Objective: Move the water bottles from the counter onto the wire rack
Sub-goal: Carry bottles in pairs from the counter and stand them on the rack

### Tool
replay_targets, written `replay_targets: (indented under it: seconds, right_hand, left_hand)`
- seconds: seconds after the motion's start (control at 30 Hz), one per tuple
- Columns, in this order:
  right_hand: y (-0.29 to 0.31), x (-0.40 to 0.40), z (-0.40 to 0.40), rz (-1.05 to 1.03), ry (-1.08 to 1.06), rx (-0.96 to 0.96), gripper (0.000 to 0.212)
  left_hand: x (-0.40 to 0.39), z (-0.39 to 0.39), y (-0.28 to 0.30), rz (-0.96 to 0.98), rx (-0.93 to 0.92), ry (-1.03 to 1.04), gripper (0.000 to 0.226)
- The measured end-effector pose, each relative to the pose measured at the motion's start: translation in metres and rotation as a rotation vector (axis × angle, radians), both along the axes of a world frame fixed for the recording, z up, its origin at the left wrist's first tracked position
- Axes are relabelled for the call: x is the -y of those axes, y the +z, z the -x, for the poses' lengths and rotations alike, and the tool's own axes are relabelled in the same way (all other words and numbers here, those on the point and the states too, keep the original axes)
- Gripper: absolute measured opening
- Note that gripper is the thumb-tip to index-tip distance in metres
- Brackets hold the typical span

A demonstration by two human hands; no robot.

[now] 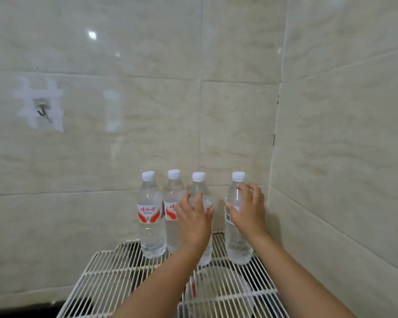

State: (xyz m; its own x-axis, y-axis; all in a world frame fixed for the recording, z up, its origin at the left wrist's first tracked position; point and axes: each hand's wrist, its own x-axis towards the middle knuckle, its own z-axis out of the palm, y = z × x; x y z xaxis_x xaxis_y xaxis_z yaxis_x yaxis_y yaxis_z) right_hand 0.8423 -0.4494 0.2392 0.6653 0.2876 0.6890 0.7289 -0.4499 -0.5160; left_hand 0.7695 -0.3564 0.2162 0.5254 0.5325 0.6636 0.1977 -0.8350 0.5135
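On the wire rack (pixel 115 269) stand four full bottles (pixel 151 216), heavy and slick. My left hand (pixel 194 218) and right hand (pixel 247 208), fingers spread, touch two mid-body, the best grip.

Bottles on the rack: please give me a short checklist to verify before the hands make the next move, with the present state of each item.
1. All four bottles upright on the rack: ok.
2. Caps on all four: ok.
3. Left hand at the third bottle, fingers spread, no firm grip: ok if it is letting go.
4. Right hand at the rightmost bottle, fingers loosely round its shoulder: cannot tell whether it holds or only touches.
5. Gap between the third and rightmost bottles: ok.
6. More bottles left on the counter: cannot tell, the counter is out of view.
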Motion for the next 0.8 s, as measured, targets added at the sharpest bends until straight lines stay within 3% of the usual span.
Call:
replay_targets:
  seconds: [0.13,0.37,0.47,0.6,0.8]
  right_hand:
    - [0.005,0.006,0.003,0.143,0.016,-0.033,0.053]
    - [0.024,0.027,0.003,0.166,-0.035,0.050,0.038]
    - [0.044,0.032,0.000,0.142,0.016,-0.004,0.040]
    - [0.069,0.030,-0.006,0.413,0.159,-0.052,0.045]
    - [0.078,0.032,-0.009,0.549,0.157,-0.068,0.044]
  left_hand:
    - [-0.006,0.005,-0.006,-0.127,-0.074,0.091,0.073]
    - [-0.019,0.032,0.034,0.019,-0.009,-0.036,0.038]
    - [-0.033,0.025,0.067,-0.007,-0.191,-0.102,0.043]
    - [-0.042,0.016,0.090,0.015,-0.429,-0.279,0.045]
    - [-0.030,0.024,0.100,-0.089,-0.457,-0.304,0.037]
